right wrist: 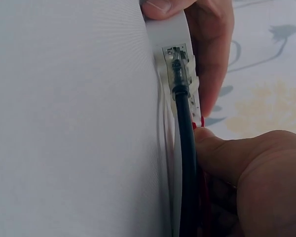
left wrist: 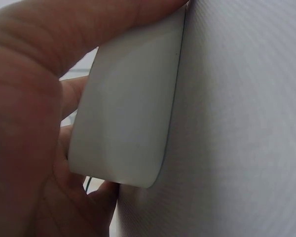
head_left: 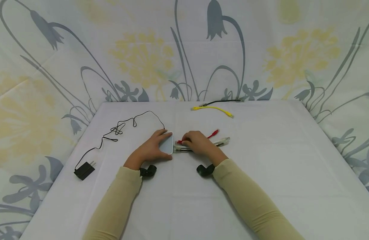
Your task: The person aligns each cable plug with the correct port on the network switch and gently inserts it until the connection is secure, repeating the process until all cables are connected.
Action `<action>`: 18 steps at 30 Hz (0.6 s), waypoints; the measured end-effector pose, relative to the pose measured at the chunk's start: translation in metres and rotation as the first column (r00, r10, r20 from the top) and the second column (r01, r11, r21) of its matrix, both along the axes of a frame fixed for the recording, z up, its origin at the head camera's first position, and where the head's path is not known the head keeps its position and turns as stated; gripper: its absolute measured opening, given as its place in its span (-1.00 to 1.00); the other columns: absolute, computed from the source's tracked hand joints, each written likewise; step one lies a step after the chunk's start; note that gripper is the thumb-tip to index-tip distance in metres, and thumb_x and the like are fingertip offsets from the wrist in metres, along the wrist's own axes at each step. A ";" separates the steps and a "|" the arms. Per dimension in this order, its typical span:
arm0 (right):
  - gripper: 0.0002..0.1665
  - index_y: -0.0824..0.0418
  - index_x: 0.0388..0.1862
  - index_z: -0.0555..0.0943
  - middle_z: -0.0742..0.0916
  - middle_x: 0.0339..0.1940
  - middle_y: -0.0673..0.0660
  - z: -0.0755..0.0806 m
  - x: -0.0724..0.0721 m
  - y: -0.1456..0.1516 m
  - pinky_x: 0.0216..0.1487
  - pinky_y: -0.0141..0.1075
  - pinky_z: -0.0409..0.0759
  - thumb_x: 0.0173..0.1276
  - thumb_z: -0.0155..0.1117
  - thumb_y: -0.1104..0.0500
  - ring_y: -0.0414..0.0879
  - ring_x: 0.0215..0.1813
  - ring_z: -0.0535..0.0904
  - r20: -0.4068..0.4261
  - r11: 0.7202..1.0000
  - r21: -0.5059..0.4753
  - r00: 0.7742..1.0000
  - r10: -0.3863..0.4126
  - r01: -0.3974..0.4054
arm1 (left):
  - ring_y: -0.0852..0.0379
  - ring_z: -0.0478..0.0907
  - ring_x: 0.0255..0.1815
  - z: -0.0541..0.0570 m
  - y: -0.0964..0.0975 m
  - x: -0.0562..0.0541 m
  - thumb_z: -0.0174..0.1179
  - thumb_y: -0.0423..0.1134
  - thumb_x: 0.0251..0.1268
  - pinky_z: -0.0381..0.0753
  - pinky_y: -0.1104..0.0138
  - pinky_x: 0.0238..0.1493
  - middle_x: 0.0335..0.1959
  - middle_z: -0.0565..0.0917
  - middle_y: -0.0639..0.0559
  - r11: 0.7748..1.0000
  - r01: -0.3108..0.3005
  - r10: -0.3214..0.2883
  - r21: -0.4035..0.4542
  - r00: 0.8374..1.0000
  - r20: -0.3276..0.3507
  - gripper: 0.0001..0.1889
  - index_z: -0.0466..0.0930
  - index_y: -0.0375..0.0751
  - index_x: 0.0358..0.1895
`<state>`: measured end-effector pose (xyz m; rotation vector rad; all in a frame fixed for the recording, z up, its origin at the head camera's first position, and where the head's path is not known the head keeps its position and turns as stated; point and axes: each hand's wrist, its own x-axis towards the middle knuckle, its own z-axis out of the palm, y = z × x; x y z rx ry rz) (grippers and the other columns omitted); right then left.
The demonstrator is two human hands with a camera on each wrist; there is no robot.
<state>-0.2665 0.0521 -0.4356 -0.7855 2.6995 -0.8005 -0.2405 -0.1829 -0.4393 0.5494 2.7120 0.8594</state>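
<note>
A small white network switch (head_left: 166, 145) lies on the table, gripped by my left hand (head_left: 151, 146) with fingers at its far side and thumb at its near side. Its smooth white side (left wrist: 128, 108) fills the middle of the left wrist view. My right hand (head_left: 199, 143) pinches a red network cable (head_left: 213, 133) close to the plug at the switch's right side. Beside it, a black cable (right wrist: 187, 148) is plugged into a port, as the right wrist view shows. A white cable (head_left: 216, 143) runs alongside, partly hidden under my right hand.
At the back of the table lie a yellow cable (head_left: 215, 108) and another black cable (head_left: 221, 101). A thin black cord (head_left: 109, 134) leads from the switch to a black power adapter (head_left: 84, 171) on the left. A floral cloth (head_left: 160, 50) hangs behind.
</note>
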 end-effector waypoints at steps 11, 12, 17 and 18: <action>-0.74 0.18 -0.05 0.67 0.72 -0.13 0.05 -0.003 0.003 -0.002 0.07 -0.18 0.55 0.46 0.15 0.08 -0.08 -0.05 0.60 -0.039 1.000 -0.020 0.999 0.014 -0.014 | -0.10 0.01 0.56 0.003 0.001 0.003 0.50 0.12 -0.10 0.30 -0.01 0.36 0.57 -0.01 -0.01 1.000 -0.006 0.006 -0.002 1.000 0.020 0.02 0.16 0.12 0.51; -0.74 0.18 -0.05 0.67 0.72 -0.13 0.06 -0.003 0.003 -0.002 0.07 -0.17 0.55 0.46 0.15 0.08 -0.08 -0.05 0.61 -0.043 1.000 -0.018 0.999 0.016 -0.017 | -0.10 0.01 0.55 0.003 0.001 0.003 0.49 0.12 -0.10 0.30 -0.01 0.36 0.57 -0.01 -0.01 1.000 -0.005 0.005 -0.001 1.000 0.019 0.02 0.16 0.12 0.51; -0.74 0.17 -0.06 0.68 0.72 -0.15 0.05 -0.002 0.004 -0.003 0.06 -0.18 0.55 0.46 0.15 0.08 -0.08 -0.06 0.61 -0.051 1.000 -0.010 0.999 0.018 -0.019 | -0.10 0.04 0.54 0.002 0.001 0.002 0.50 0.12 -0.11 0.32 -0.01 0.34 0.56 0.01 -0.02 1.000 0.001 -0.001 0.001 1.000 0.003 0.02 0.17 0.11 0.50; -0.74 0.17 -0.07 0.68 0.72 -0.16 0.05 -0.002 0.004 -0.003 0.05 -0.18 0.55 0.46 0.15 0.08 -0.08 -0.07 0.60 -0.052 1.000 -0.011 0.999 0.017 -0.017 | -0.10 0.04 0.54 0.002 0.001 0.002 0.50 0.11 -0.12 0.32 -0.01 0.34 0.56 0.01 -0.02 1.000 0.001 -0.001 0.003 1.000 0.001 0.02 0.17 0.11 0.50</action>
